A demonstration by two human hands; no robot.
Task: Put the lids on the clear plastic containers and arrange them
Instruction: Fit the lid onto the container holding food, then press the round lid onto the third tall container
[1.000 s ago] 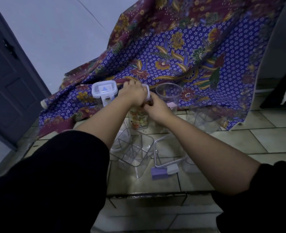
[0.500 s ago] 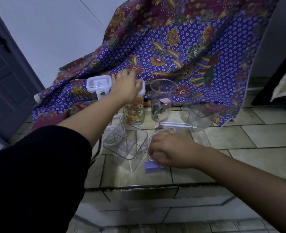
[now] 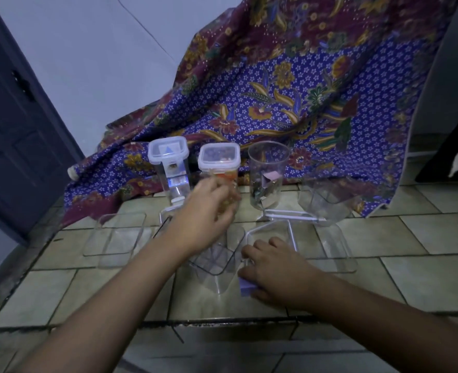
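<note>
Two tall clear containers stand lidded at the back: an almost empty one and one with colourful contents. To their right an open clear container holds a few scraps. My left hand hovers in front of the colourful container, fingers loosely curled, holding nothing that I can see. My right hand rests on a clear lid with a lilac clasp on the tiled floor. An empty open container lies between my hands.
A flat clear container lies at the left; other clear containers and a lid are at the right. A batik cloth drapes behind. A dark door is at the left.
My left hand has come off the colourful container's lid and drawn back toward me. My right hand dropped from that container to the lid on the floor.
</note>
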